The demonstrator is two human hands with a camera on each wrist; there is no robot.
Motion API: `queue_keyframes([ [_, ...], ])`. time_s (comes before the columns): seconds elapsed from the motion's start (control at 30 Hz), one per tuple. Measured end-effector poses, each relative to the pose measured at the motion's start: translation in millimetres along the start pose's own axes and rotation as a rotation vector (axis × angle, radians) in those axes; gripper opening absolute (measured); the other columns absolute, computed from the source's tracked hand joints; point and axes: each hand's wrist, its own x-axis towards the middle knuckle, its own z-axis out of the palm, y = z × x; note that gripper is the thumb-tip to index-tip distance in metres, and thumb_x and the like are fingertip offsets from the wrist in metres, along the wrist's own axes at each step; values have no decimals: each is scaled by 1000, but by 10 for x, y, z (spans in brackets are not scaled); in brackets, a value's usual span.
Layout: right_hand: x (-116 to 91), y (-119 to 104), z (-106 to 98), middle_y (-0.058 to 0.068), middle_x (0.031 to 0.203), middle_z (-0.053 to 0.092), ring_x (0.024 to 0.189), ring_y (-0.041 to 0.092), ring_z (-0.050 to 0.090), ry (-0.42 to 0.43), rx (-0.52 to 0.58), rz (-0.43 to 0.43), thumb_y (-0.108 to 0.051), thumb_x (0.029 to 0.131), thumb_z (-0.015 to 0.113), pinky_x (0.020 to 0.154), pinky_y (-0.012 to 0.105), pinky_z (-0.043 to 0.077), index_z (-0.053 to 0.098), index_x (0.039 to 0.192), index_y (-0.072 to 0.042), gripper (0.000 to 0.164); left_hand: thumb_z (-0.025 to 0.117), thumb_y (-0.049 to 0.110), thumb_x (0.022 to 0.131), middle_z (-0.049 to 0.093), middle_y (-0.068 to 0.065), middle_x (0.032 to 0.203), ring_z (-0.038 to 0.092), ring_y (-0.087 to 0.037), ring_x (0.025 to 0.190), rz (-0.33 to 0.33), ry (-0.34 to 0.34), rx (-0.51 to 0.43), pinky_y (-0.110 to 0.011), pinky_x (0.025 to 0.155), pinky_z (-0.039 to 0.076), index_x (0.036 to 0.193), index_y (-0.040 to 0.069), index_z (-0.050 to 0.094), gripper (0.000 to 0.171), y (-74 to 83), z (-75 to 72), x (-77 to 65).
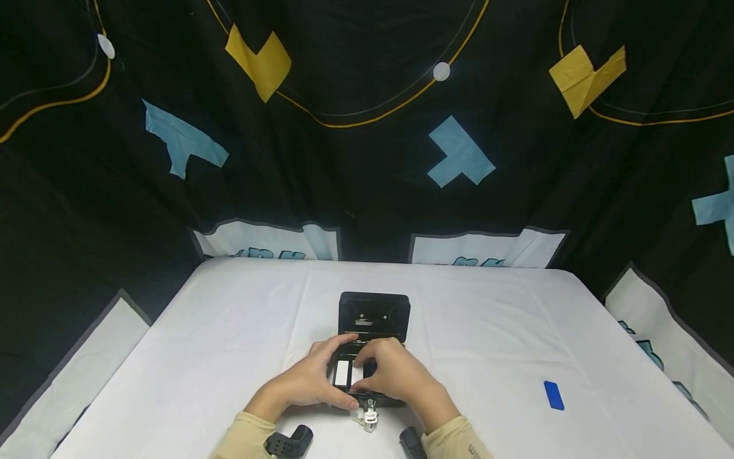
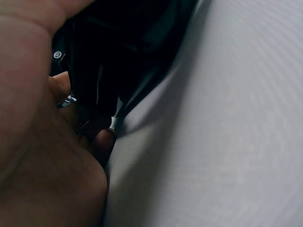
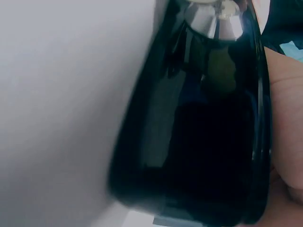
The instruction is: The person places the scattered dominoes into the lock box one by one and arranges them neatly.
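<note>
the box (image 1: pixel 392 403) is black and sits on the white table (image 1: pixel 493 325), right in front of the person. its lid (image 1: pixel 374 308) is up and leans back. the left hand (image 1: pixel 306 381) holds the box on its left side, with the thumb at the front edge and a finger near the back. the right hand (image 1: pixel 397 371) reaches in from the right. its thumb and a finger are bent and seem to pinch a white block (image 1: pixel 357 373). another white piece (image 1: pixel 341 373) lies just left of it in the box. a bit of dark blue (image 1: pixel 371 368) shows inside, close to the right fingers.

the two hands get in the way and cover much of the box. in the right wrist view, the shiny black side of the box hides most of the fingers. in the left wrist view, the palm hides a lot and it is too dark to tell much.

a small shiny metal thing (image 1: pixel 369 415) is at the front of the box, near the left thumb. a blue block (image 1: pixel 554 396) lies alone on the table, well off to the right. both sleeves (image 1: pixel 243 437) are tan. behind the table hangs a black curtain (image 1: pixel 367 191) with yellow patches (image 1: pixel 260 67) and light blue patches (image 1: pixel 461 155).
</note>
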Motion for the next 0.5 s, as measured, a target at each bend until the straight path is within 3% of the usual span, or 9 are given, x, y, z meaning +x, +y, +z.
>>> queue_keyframes([
  [0.17, 13, -7, 23, -7, 94, 74, 90, 6, 66, 0, -21, -11, -24, 68, 94, 83, 26, 55, 78, 92, -11, 31, 97, 42, 59, 36, -17, 146, 39, -34, 131, 18, -6, 10, -65, 104, 34, 154, 30, 37, 113, 13, 0, 5],
  [0.5, 39, -12, 86, -10, 94, 72, 99, 9, 65, 15, -72, -34, -25, 69, 93, 92, 30, 52, 78, 89, -14, 28, 97, 42, 58, 36, -18, 145, 38, -35, 132, 18, -1, 12, -65, 105, 33, 154, 29, 38, 113, 9, -1, -6],
])
